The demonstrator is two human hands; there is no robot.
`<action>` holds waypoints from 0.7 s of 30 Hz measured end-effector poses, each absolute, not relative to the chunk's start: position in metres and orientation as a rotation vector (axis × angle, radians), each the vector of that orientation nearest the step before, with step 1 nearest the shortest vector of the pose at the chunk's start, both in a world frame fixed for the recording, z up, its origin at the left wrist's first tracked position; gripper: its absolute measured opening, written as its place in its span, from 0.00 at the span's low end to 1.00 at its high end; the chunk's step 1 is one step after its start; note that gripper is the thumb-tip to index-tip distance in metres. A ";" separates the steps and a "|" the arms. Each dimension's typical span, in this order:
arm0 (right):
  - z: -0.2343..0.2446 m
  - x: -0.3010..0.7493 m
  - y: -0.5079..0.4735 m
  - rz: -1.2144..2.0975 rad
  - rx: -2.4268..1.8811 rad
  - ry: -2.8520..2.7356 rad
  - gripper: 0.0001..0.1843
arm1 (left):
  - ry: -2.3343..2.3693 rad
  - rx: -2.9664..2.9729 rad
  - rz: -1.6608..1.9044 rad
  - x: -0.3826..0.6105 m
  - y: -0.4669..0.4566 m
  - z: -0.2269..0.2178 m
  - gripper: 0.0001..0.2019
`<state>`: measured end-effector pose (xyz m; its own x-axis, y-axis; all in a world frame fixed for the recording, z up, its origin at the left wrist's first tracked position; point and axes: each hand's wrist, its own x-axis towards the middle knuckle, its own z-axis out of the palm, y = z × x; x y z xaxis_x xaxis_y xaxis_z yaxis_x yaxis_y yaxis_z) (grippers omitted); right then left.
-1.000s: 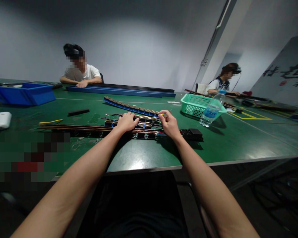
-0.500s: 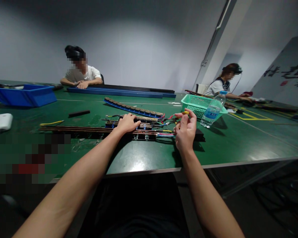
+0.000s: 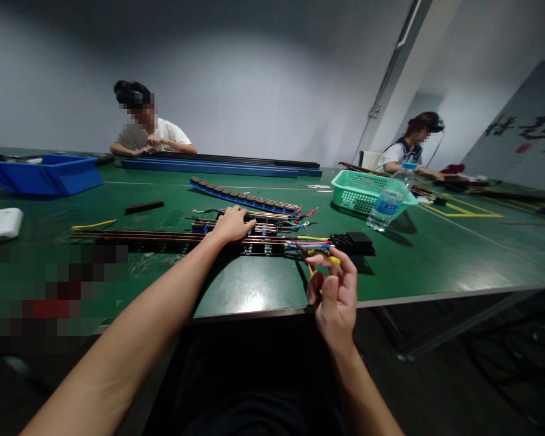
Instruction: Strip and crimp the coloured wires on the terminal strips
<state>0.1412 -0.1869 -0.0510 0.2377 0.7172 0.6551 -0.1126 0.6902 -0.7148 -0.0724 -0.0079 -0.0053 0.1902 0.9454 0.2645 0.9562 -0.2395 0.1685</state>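
My left hand point(image 3: 234, 225) is closed over long black strips with copper-coloured rails point(image 3: 181, 237), thumb on the near side and fingers reaching across. Part of the strips is hidden under it. In my right hand point(image 3: 338, 290) are small pliers point(image 3: 333, 260) with yellow handles, their dark jaws pointing left beside the wires. Red, blue and yellow wires point(image 3: 309, 243) run from the strips' right end toward a black plastic block point(image 3: 353, 243). Just behind, shorter railed pieces with blue parts point(image 3: 202, 226) end in loose wires with a ring lug.
A curved blue railed strip point(image 3: 245, 197) lies behind. To the right stand a green basket point(image 3: 345, 194) and a tilted-looking water bottle point(image 3: 388, 203). A blue bin point(image 3: 45, 175) sits at left, a black bar point(image 3: 144, 207) nearer. Two people work across the table point(image 3: 458, 260).
My right hand has come down toward the table's near edge with the pliers, away from the rear wires. The left hand stays on the strips. The person opposite has raised a hand.
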 end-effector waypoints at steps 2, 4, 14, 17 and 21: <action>-0.055 0.143 -0.182 0.638 -0.652 -1.305 0.14 | -1.917 -2.396 -0.488 -0.072 -0.007 -0.006 0.26; -0.057 0.143 -0.180 0.640 -0.735 -1.380 0.13 | -1.920 -2.400 -0.486 -0.073 -0.007 -0.006 0.26; -0.061 0.133 -0.173 0.164 -1.014 -1.781 0.23 | -1.921 -2.417 -0.503 -0.073 -0.008 -0.005 0.26; -0.056 0.133 -0.171 0.073 -1.066 -1.993 0.31 | -1.927 -2.403 -0.513 -0.073 -0.008 -0.006 0.26; -0.045 0.138 -0.172 0.056 -1.144 -2.177 0.36 | -1.926 -2.394 -0.524 -0.073 -0.008 -0.006 0.25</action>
